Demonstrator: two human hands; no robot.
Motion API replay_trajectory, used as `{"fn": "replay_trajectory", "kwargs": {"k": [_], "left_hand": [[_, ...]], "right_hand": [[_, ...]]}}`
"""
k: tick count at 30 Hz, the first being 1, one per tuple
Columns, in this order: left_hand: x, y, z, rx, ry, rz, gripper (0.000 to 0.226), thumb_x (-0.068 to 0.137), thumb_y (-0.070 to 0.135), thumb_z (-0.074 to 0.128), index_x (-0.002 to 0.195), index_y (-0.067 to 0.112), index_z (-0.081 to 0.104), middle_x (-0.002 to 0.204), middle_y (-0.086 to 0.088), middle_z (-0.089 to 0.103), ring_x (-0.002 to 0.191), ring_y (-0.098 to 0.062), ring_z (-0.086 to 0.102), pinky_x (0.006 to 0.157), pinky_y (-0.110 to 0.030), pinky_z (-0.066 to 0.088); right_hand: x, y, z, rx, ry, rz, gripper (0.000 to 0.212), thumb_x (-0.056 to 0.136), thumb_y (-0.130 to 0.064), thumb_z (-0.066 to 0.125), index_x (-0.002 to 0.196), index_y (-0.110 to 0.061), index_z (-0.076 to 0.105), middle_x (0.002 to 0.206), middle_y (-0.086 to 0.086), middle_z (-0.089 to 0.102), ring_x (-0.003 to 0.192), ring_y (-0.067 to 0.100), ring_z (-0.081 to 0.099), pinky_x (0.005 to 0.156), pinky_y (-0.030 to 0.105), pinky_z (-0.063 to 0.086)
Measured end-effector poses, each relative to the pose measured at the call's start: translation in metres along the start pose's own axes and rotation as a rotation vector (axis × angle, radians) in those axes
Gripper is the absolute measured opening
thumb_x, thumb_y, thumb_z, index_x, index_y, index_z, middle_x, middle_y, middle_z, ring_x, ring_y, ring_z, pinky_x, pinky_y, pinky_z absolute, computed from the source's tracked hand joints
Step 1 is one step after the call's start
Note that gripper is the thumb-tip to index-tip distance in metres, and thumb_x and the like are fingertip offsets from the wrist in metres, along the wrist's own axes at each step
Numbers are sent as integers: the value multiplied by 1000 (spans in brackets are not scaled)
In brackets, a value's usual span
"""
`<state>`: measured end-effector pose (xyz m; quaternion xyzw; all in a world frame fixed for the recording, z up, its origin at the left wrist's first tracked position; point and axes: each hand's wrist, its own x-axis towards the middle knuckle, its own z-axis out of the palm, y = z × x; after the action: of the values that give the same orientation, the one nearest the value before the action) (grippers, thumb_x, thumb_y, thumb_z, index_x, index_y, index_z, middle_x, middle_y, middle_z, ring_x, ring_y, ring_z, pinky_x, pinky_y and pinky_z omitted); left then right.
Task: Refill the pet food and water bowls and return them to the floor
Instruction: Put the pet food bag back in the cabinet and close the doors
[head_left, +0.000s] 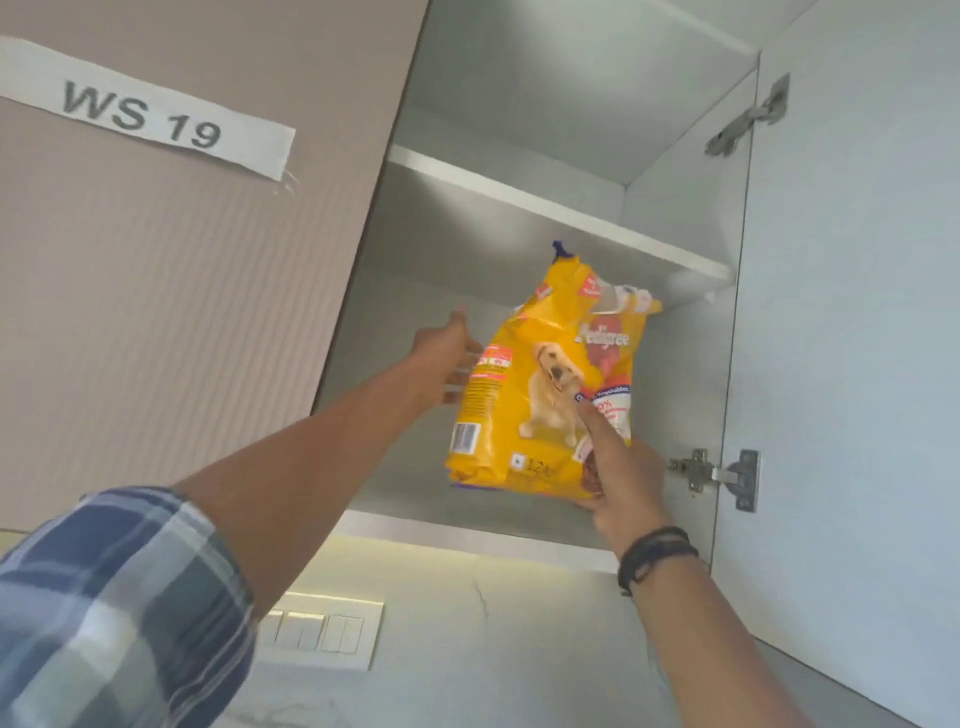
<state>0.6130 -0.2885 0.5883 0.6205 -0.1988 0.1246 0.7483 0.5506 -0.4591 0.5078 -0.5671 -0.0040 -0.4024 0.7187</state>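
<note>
A yellow dog food bag (545, 384) with a puppy picture stands upright on the lower shelf (415, 483) of an open wall cabinet. My right hand (618, 478) grips the bag's lower right corner, thumb across its front. My left hand (447, 364) reaches up to the bag's left side, fingers spread and touching its edge. No bowls are in view.
The cabinet's right door (852, 312) hangs open with two metal hinges (722, 475). The left door (182, 286) is shut and carries a paper label reading WS 19 (140, 111). An upper shelf (561, 208) sits above the bag. A switch panel (317, 631) is on the wall below.
</note>
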Motion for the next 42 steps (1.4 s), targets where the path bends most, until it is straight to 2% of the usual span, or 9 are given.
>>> {"fn": "replay_trajectory", "kwargs": {"k": [4, 8, 11, 16, 20, 24, 31, 37, 42], "left_hand": [[-1, -32, 3, 430, -150, -51, 78, 78, 83, 46, 112, 15, 62, 105, -6, 67, 89, -26, 64, 72, -39, 55], [13, -69, 14, 635, -295, 13, 112, 48, 88, 69, 140, 32, 38, 139, 9, 52, 117, -26, 59, 78, -45, 57], [24, -82, 13, 731, -265, 177, 113, 60, 56, 88, 147, 23, 24, 144, 4, 43, 127, -23, 50, 95, -42, 52], [46, -84, 18, 774, -189, 41, 121, 68, 36, 89, 153, 13, 5, 147, -8, 40, 132, -32, 46, 90, -48, 53], [62, -94, 18, 916, -193, 102, 116, 73, 37, 86, 151, 11, 4, 146, -11, 42, 131, -33, 47, 87, -43, 51], [77, -117, 14, 1090, -149, 211, 106, 75, 46, 80, 148, 9, 13, 144, -13, 40, 126, -37, 49, 86, -43, 48], [77, -127, 14, 1271, -179, 103, 118, 88, 65, 55, 151, 6, -25, 138, -22, 51, 119, -37, 56, 78, -39, 43], [52, -114, 11, 1338, -91, 171, 100, 94, 64, 42, 154, 0, -6, 155, -21, 33, 137, -38, 41, 104, -44, 37], [24, -100, 15, 1377, -122, 328, 77, 97, 60, 40, 151, 9, 17, 145, -17, 44, 128, -40, 50, 95, -47, 43]], "right_hand": [[24, 22, 7, -143, 133, -9, 32, 81, -37, 81, 97, -12, 67, 96, 8, 68, 77, 23, 64, 67, 32, 50], [42, 49, 15, -272, 147, 63, 58, 93, -49, 61, 125, -1, 58, 118, 17, 62, 104, 33, 61, 83, 38, 51], [61, 53, 21, -390, 37, 116, 71, 94, -58, 52, 142, -7, 42, 140, 15, 54, 121, 35, 57, 99, 49, 51], [73, 59, 17, -766, -289, 8, 108, 74, -75, 61, 157, -29, 8, 139, 0, 56, 106, 23, 64, 62, 34, 60], [96, 74, 17, -1162, -412, -165, 119, 62, -93, 42, 147, -46, -27, 129, 1, 57, 109, 29, 65, 88, 45, 57], [100, 76, 22, -1452, -464, -158, 115, 66, -96, 32, 150, -41, -25, 147, 9, 45, 127, 35, 53, 105, 48, 45], [102, 79, 21, -1626, -392, -172, 103, 82, -84, 34, 154, -36, -21, 160, 17, 15, 142, 43, 26, 110, 51, 34], [81, 69, 7, -1494, -427, -126, 99, 85, -82, 36, 152, -42, -24, 161, 16, 15, 141, 47, 31, 112, 51, 32], [48, 49, -22, -1447, -309, -232, 86, 92, -73, 32, 155, -40, -18, 156, 16, 26, 138, 45, 33, 106, 51, 35]]}}
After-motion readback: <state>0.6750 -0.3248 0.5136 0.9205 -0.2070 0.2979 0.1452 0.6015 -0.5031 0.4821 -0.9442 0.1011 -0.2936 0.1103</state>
